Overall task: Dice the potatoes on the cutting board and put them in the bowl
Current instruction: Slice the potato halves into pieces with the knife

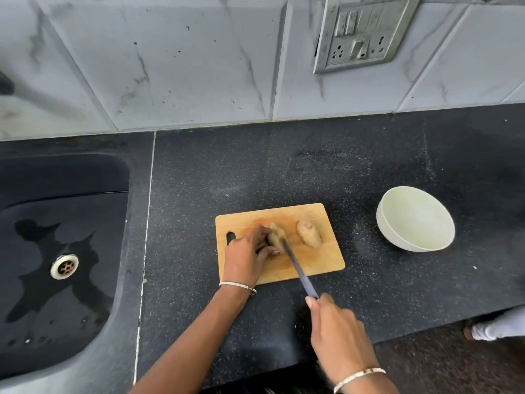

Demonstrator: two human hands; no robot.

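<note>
The left hand (250,251) pins a brown unpeeled potato (277,237) on the wooden cutting board (321,260); the right hand (338,331) grips a long-bladed knife (298,265), starting the first cut. Next likely calls for pressing straight down, clear of the fingers.

Black counter (227,172): cutting board (321,260), bowl (414,220)

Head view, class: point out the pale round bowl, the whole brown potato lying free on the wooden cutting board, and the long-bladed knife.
Pale round bowl (417,220), head view, on its bare inner wall.
Whole brown potato (309,234), head view, middle of its skin.
Long-bladed knife (300,270), head view, midway along the blade.
</note>
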